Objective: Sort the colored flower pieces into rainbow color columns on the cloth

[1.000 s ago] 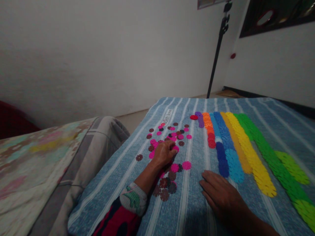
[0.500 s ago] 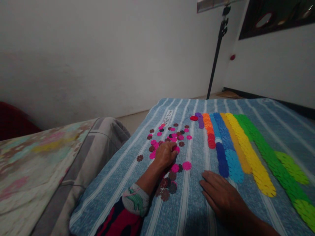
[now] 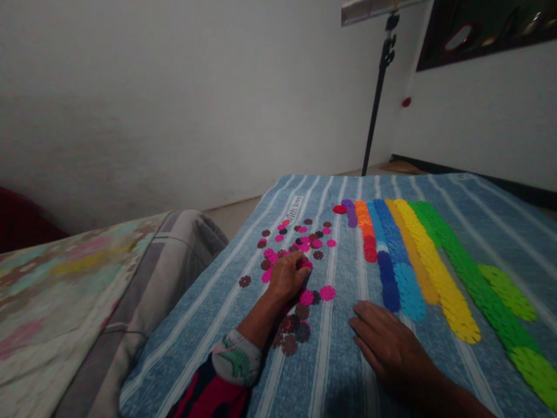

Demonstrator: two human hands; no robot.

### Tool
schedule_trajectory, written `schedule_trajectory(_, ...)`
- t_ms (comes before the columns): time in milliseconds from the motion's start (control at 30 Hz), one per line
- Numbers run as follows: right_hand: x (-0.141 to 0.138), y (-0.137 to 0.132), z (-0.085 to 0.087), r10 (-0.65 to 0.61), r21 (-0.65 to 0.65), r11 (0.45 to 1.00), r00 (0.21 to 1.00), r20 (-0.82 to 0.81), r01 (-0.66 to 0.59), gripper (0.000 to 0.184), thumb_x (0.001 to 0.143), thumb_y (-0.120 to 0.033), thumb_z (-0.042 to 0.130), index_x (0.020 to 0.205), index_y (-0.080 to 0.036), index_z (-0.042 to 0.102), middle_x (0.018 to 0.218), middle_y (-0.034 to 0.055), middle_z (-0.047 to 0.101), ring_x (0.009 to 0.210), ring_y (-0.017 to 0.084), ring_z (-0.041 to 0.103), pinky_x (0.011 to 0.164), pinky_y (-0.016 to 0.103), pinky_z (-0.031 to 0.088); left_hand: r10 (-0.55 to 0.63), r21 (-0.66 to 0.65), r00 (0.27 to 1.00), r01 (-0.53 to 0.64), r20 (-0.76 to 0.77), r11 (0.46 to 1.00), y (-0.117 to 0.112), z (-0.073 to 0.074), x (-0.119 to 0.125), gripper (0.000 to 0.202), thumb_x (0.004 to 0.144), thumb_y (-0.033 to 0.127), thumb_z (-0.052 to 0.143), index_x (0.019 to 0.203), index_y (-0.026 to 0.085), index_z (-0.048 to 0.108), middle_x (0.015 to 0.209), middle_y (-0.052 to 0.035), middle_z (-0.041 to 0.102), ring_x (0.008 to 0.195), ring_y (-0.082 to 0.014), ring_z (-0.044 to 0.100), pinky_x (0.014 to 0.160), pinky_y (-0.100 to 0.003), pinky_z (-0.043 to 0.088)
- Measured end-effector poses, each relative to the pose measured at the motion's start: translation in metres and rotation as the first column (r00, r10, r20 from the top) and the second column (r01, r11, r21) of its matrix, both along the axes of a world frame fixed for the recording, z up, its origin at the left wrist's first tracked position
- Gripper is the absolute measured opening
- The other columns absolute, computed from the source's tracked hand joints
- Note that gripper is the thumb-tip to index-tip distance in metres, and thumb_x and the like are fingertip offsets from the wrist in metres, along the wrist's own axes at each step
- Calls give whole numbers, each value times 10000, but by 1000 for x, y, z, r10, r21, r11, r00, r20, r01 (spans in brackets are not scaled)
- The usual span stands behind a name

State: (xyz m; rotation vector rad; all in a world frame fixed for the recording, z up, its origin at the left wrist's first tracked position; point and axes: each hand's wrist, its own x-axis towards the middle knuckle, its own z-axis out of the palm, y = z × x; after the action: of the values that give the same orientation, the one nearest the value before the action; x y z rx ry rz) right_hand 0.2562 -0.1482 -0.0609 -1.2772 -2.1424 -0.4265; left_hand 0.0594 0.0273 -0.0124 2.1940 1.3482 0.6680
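Observation:
My left hand is closed over the loose pile, its thumb and fingers pinching a pink notched disc. Around it lie many small flower-shaped discs in pink, brown and black, such as a brown disc at the left and a pink disc at the right. My right hand rests palm down on the striped blue cloth, fingers stretched out and holding nothing. Nearest to it is the dark blue row of overlapping discs.
Overlapping disc rows run along the right side: purple, orange, yellow and green among them. A red disc stack sits at the far end. A black stand rises behind; a bed is at the left.
The whole view has shifted slightly. My left hand stays at the pile with its fingers pinched on pink, and my right hand remains flat on the cloth.

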Motion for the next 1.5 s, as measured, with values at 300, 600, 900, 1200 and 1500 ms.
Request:
schedule_trajectory(300, -2, -1, 1, -13, -35, 999, 1000, -22, 12, 222, 896, -116, 457, 999, -159, 649, 1063, 140, 704, 1012, 264, 670, 865, 407, 567, -192, -350, 949, 274, 252, 896, -26, 8, 12, 158, 699, 292, 667, 748, 144, 651, 606, 22, 550, 575, -98, 477, 540, -222, 361)
schedule_trajectory(600, -2, -3, 4, -18, -92, 996, 999, -27, 16, 230, 906, -116, 446, 997, -149, 654, 1067, 137, 694, 1035, 260, 652, 886, 405, 554, -424, -155, 902, 409, -83, 899, -28, 18, 13, 109, 758, 215, 627, 667, 168, 663, 685, 2, 566, 743, -142, 528, 714, -261, 394)
schedule_trajectory(900, -2, -2, 9, -11, -107, 994, 1000, -26, 8, 220, 917, -120, 439, 978, -166, 645, 1041, 124, 689, 1025, 239, 647, 889, 382, 537, -410, -143, 904, 392, -125, 909, -29, 20, 13, 86, 765, 199, 604, 757, 175, 686, 730, 1, 587, 716, -137, 520, 696, -264, 387)
schedule_trajectory(1200, -7, 0, 4, -27, -88, 996, 996, -80, 20, 190, 859, -92, 488, 960, -167, 630, 1035, 114, 683, 1006, 251, 637, 898, 388, 530, -288, -228, 947, 314, 141, 922, -20, 17, 7, 128, 740, 232, 613, 746, 153, 713, 752, -32, 648, 719, -140, 574, 675, -247, 442)
schedule_trajectory(1500, -21, 11, -9, -120, 115, 984, 982, -145, 137, 225, 855, -73, 426, 896, -188, 615, 947, 89, 694, 956, 227, 630, 888, 341, 491, -295, -103, 955, 298, 45, 949, 36, 24, 54, 147, 730, 224, 587, 700, 141, 704, 651, 12, 601, 651, -115, 530, 612, -210, 395)
